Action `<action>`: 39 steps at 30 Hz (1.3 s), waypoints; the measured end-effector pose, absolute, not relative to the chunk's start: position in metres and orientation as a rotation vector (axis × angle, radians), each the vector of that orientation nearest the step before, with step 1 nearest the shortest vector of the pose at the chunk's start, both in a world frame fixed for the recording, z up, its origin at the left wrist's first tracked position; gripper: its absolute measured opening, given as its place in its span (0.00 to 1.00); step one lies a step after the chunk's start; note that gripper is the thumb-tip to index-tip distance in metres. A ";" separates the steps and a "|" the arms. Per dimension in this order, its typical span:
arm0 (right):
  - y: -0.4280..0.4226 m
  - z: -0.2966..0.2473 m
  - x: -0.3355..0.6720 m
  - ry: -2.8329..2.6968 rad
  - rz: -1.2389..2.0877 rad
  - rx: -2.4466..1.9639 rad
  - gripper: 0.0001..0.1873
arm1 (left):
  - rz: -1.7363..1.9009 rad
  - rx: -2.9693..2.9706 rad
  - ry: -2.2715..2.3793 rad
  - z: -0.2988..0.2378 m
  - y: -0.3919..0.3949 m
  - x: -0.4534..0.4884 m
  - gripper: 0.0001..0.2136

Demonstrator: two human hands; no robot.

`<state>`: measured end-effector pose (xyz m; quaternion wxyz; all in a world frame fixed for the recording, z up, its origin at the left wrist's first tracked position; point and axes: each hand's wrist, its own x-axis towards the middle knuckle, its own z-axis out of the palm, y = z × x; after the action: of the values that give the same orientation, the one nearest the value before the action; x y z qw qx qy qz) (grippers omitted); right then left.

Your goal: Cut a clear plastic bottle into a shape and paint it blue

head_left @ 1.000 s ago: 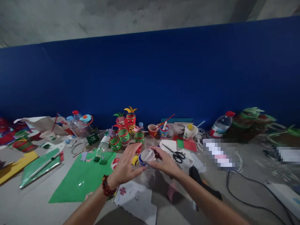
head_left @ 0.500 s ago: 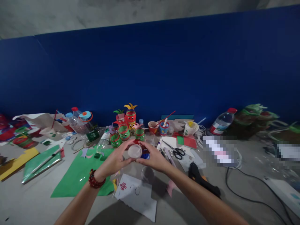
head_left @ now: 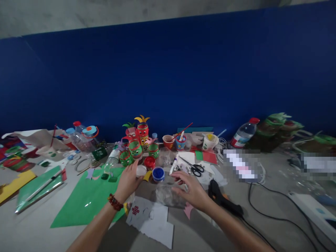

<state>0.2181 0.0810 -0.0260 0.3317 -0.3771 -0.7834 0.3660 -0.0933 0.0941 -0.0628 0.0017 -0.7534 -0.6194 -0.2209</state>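
Note:
A small pot of blue paint (head_left: 158, 173) stands uncovered on the table between my hands. My left hand (head_left: 127, 181), with a bead bracelet on the wrist, holds a white lid (head_left: 141, 170) at its fingertips just left of the pot. A red paint pot (head_left: 149, 162) sits behind the lid. My right hand (head_left: 192, 189) hovers with its fingers spread and nothing in them, right of the blue pot and over a clear crumpled plastic bottle piece (head_left: 168, 195). A white marker (head_left: 173, 167) lies just beyond its fingertips.
Green sheet (head_left: 86, 199) and white paper (head_left: 151, 218) lie in front. Decorated green and red cups (head_left: 135, 148), scissors (head_left: 195, 168), paint cups with brushes (head_left: 180, 141) and a water bottle (head_left: 243, 134) line the back. A black glue gun (head_left: 223, 201) with its cable lies at right.
Both hands held the blue pot up and took its lid off. Now the pot stands on the table, my left hand has the lid, and my right hand has let go.

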 end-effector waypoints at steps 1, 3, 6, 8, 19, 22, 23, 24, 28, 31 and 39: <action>0.081 -0.028 0.221 -2.044 0.970 -0.992 0.21 | -0.690 -2.368 -1.944 -0.063 0.094 -0.094 0.33; 0.081 -0.033 0.226 -2.036 0.993 -1.005 0.20 | -0.659 -2.368 -1.959 -0.061 0.092 -0.098 0.35; 0.082 -0.038 0.231 -2.017 0.992 -1.012 0.20 | -0.481 -2.378 -2.009 -0.056 0.086 -0.115 0.36; 0.082 -0.041 0.233 -2.000 0.985 -1.021 0.20 | -0.366 -2.408 -2.022 -0.053 0.080 -0.127 0.35; 0.080 -0.040 0.229 -1.979 1.103 -0.979 0.19 | -0.325 -2.472 -2.022 -0.041 0.073 -0.131 0.25; 0.080 -0.041 0.233 -1.972 1.104 -0.995 0.18 | -0.458 -2.468 -2.033 -0.028 0.074 -0.131 0.21; 0.080 -0.042 0.234 -1.968 1.103 -1.000 0.18 | -0.564 -2.462 -2.038 -0.024 0.075 -0.129 0.20; 0.080 -0.043 0.234 -1.963 1.103 -1.000 0.18 | -0.685 -2.450 -2.040 -0.022 0.075 -0.126 0.19; 0.078 -0.044 0.229 -1.974 1.126 -0.977 0.17 | -1.262 -2.353 -2.004 -0.022 0.080 -0.104 0.18; 0.077 -0.042 0.226 -1.979 1.142 -0.979 0.17 | -1.492 -2.286 -1.899 -0.031 0.090 -0.083 0.15; 0.074 -0.045 0.233 -1.977 1.165 -0.996 0.16 | -1.396 -2.251 -1.793 -0.053 0.118 -0.056 0.09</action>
<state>0.2328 0.0739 -0.0447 0.3146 -0.3778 -0.7501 0.4422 -0.0559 0.1177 -0.0529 -0.0286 -0.7035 -0.5604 -0.4361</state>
